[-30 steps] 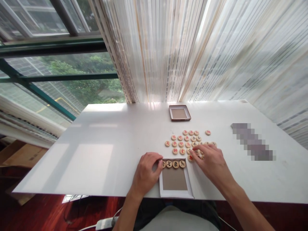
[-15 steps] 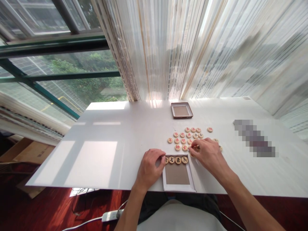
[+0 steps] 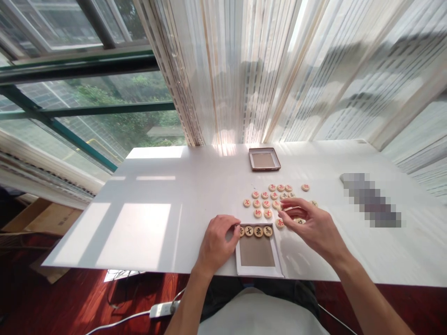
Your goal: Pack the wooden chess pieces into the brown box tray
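Note:
My left hand point(image 3: 218, 239) pinches the upper left corner of a shallow white-rimmed box point(image 3: 278, 260). Along the box's far side lies a row of round wooden Chinese chess pieces point(image 3: 258, 231) with black characters; my fingertips partly cover the leftmost one. Over the loose pieces on the table, my right hand point(image 3: 310, 225) has its thumb and index finger curved around what appears to be a Chinese chess piece, mostly hidden by the fingertips. Red-marked pieces point(image 3: 266, 204) lie in loose rows left of that hand. A red piece point(image 3: 280, 223) sits just below its thumb, and other pieces show beneath the palm.
Behind the pieces stands a brown-edged box lid point(image 3: 264, 159), open side up, on the white table point(image 3: 195, 186). A pixelated object point(image 3: 370, 200) lies at the right. Striped curtains point(image 3: 237, 70) hang beyond the far edge. A power strip point(image 3: 162, 309) is on the floor.
My right hand has shifted slightly right and lifted from the front row of loose pieces; the black-marked piece at its fingertips is gone from that spot. My left hand stays at the box corner.

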A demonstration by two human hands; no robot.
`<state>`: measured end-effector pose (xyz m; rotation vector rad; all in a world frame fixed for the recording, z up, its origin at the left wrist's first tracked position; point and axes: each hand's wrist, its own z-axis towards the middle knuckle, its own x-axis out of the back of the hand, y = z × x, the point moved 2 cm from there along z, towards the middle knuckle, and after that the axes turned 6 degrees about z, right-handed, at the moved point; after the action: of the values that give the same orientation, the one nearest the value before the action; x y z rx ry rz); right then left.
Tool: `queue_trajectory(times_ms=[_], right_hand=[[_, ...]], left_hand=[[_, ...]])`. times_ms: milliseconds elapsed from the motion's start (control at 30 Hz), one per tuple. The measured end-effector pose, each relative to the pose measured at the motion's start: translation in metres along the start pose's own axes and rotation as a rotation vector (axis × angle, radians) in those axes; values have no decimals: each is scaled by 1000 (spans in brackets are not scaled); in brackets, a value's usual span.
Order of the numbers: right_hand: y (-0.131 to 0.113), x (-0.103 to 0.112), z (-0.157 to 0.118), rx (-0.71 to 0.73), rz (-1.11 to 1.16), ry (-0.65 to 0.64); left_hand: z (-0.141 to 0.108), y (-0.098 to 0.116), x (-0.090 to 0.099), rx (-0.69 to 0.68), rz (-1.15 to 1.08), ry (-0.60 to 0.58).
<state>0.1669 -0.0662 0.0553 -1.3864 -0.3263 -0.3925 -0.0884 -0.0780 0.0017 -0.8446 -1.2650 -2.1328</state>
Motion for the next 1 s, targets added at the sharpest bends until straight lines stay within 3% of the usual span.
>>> queue_trajectory(times_ms=[133, 433, 633, 1000], right_hand=[[4, 1, -9, -81, 205, -42], [25, -13, -24, -92, 286, -79], [30, -19, -33, -185, 282, -127], [44, -20, -45, -355, 518, -34]], left_hand=[[0, 0, 0, -2, 7, -3], [0, 0, 0, 4, 8, -4], [0, 1, 0, 0, 16, -1], [0, -1, -1, 4, 6, 1]])
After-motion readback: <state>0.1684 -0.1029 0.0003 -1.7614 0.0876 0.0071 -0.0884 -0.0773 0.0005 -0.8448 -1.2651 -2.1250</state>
